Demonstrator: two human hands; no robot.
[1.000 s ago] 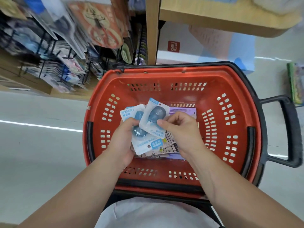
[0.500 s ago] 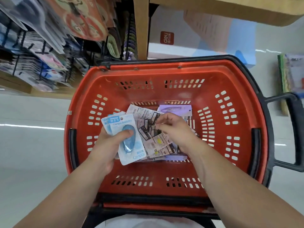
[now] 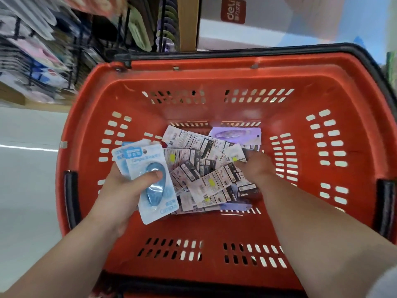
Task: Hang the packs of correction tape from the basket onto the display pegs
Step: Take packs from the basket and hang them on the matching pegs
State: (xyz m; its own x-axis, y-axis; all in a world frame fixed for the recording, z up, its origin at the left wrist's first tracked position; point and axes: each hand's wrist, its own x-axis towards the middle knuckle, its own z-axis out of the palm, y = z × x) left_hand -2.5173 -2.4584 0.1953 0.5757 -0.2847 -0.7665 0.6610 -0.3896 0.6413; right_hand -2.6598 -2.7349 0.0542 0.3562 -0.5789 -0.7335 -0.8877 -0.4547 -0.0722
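Left grip (image 3: 120, 190) clasps blue packs (image 3: 139, 162), thumb on the blister, over the basket's (image 3: 214, 80) left side. Right grip (image 3: 255, 166) digs into the pile (image 3: 210, 183) of face-down packs inside; whether it pinches one, I cannot tell

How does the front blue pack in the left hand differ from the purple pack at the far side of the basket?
The blue pack is gripped by the left hand, thumb on its blister; the purple pack lies untouched at the pile's far edge in the basket. The blue pack points lengthwise away from the camera; the purple pack lies crosswise. Both show their blister face up.
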